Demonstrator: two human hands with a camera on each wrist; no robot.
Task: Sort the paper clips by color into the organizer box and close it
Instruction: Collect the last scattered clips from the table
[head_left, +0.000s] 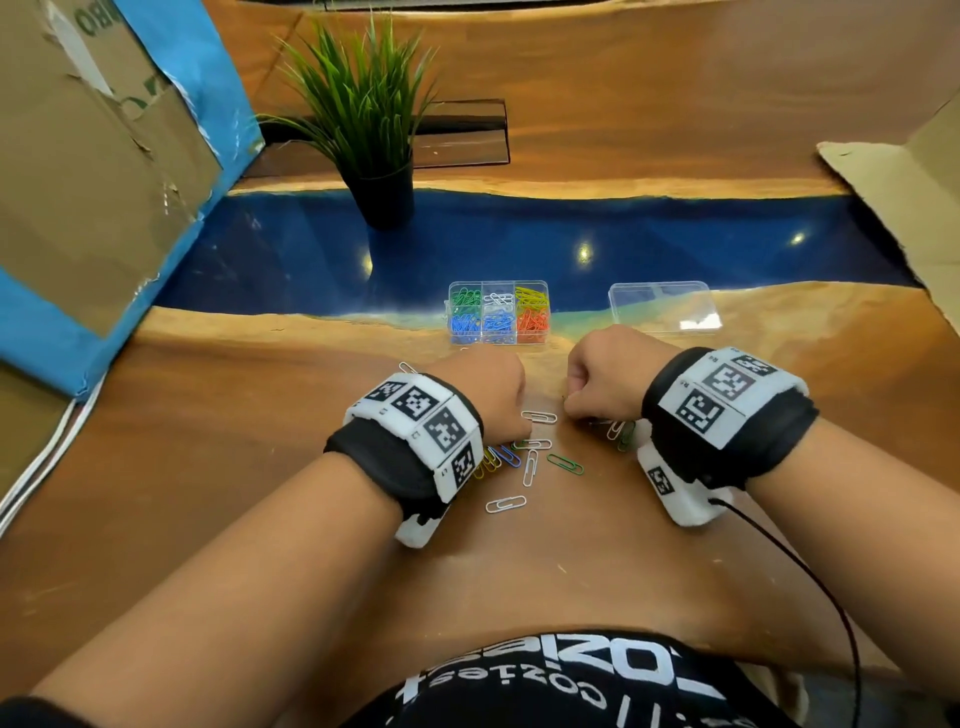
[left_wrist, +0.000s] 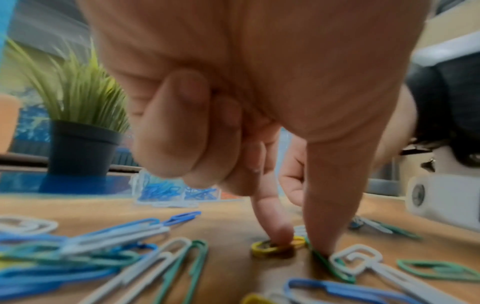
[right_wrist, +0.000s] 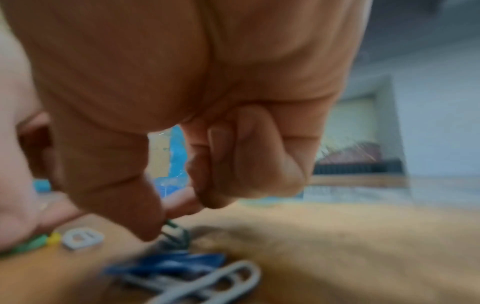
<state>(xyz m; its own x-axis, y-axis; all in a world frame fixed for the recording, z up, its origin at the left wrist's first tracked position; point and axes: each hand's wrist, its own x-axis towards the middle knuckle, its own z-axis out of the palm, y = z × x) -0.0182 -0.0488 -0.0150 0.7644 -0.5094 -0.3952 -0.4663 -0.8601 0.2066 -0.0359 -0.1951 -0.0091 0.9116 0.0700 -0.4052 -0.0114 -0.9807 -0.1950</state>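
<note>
Head view: left hand (head_left: 488, 387) and right hand (head_left: 610, 371) both curled knuckles-up over loose wire paper clips (head_left: 530, 457) on the glossy wooden table (head_left: 260, 467); clear plastic organizer box (head_left: 497, 313), six compartments filled by color, sits just beyond, its clear lid (head_left: 665, 307) lying apart to the right. Left wrist view: index fingertip and thumb tip press down on a yellow clip (left_wrist: 275, 245) and a green clip (left_wrist: 330, 265), other fingers folded. Right wrist view, blurred: thumb and forefinger pinch a dark green clip (right_wrist: 176, 232) at the tabletop.
</note>
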